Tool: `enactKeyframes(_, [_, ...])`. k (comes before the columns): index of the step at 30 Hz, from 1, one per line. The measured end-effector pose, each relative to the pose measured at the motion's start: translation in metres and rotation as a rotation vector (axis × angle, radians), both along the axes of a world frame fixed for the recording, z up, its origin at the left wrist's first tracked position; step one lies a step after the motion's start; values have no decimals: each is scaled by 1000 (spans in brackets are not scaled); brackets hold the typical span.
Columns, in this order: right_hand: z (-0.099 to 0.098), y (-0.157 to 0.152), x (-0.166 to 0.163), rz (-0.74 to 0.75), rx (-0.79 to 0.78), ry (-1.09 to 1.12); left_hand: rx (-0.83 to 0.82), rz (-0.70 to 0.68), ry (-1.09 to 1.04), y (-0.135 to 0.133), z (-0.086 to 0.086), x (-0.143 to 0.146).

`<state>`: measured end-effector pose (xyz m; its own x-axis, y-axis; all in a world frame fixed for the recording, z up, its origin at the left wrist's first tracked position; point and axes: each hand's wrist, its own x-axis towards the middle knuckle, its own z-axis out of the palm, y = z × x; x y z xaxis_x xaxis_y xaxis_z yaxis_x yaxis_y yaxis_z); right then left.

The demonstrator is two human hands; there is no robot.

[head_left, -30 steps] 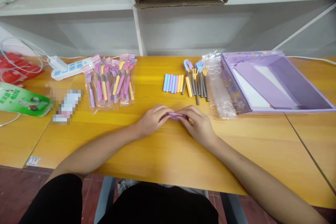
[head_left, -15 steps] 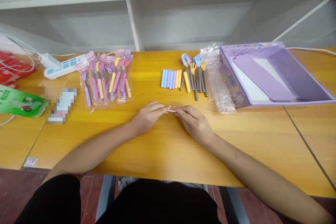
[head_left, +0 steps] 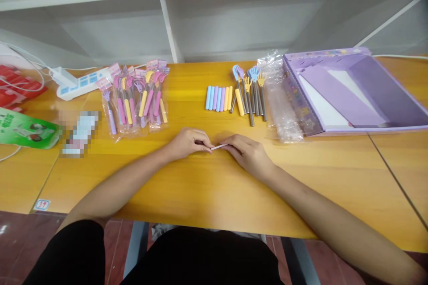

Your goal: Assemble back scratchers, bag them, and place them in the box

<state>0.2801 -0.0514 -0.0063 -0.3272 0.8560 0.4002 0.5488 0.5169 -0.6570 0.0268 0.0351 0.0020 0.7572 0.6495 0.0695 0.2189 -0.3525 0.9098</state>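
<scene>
While pinched at both ends, sits low over the middle of the surface [head_left: 200,196], closer to the near edge than the far one: a thin pale strip [head_left: 219,146]. Held at its left end by the left hand [head_left: 187,142], curled nearly shut, fingertips tight on the tip. Held at its right end by the right hand [head_left: 249,156], also curled, thumb and first finger closed on it, other fingers tucked down toward the wood. Hard to tell what the strip is made of; too small and thin to see well.

Looks like the middle of a fiddly step: working the little strip between both sets of fingertips. Calls for a soft, steady pinch and tiny finger moves, not a tug; easy to bend or drop, being so thin.

Toward the far edge, straight past the hands: a neat row of pastel sleeves [head_left: 219,98], blue, purple, pink and yellow, side by side and touching. Just right of them, a bunch of tiny hand-shaped tools [head_left: 254,95] with metal stems. Beside those, crinkly clear bags [head_left: 281,107], then a big purple box [head_left: 368,93] lying open by the right edge. Well left of the row: bagged tools [head_left: 137,98] with pink tags, a white power strip [head_left: 80,84] behind them, and a green packet [head_left: 26,131] at the left edge.
</scene>
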Motion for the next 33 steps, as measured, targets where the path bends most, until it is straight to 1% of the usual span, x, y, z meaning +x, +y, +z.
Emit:
enactKeyframes(3, [1, -5, -1, 1, -18, 39, 11, -42, -76, 1, -1, -2])
enactKeyframes(6, [0, -7, -2, 29, -27, 49, 40, -133, -46, 3, -1, -5])
enactKeyframes(8, [0, -7, -3, 34, -56, 49, 54, -152, -15, 4, 1, -5])
enactKeyframes(10, [2, -5, -2, 6, -162, 66, 48, -108, 13, 4, 2, -5])
enactKeyframes(12, [3, -3, -2, -45, -332, 131, 65, -42, 34, 1, 2, -4])
enactKeyframes(14, [4, 0, -2, -84, -478, 211, 185, -29, 58, -3, 3, -2])
enactKeyframes(15, [4, 1, -2, -91, -521, 237, 283, -53, 80, -5, 4, -1])
enactKeyframes(17, [4, 4, -2, -77, -559, 237, 492, -111, 152, -9, 7, 0])
enactKeyframes(18, [4, 5, -2, -66, -556, 219, 574, -124, 196, -11, 8, 1])
enactKeyframes(20, [4, 6, -2, -74, -489, 169, 691, -125, 293, -15, 12, 3])
enactKeyframes(22, [4, 6, -2, -82, -382, 125, 765, -127, 391, -20, 15, 6])
enactKeyframes(24, [4, 5, -2, -31, -307, 93, 801, -136, 484, -27, 18, 10])
enactKeyframes(26, [2, 2, -1, 30, -264, 56, 790, -104, 571, -36, 21, 15])
enactKeyframes(29, [-3, -2, 2, 22, -217, 2, 686, -7, 679, -44, 35, 15])
enactKeyframes(31, [-5, -4, 4, 4, -235, 7, 595, 66, 709, -36, 52, 5])
enactKeyframes(33, [-4, -4, 6, 3, -275, 33, 537, 183, 701, -12, 69, -16])
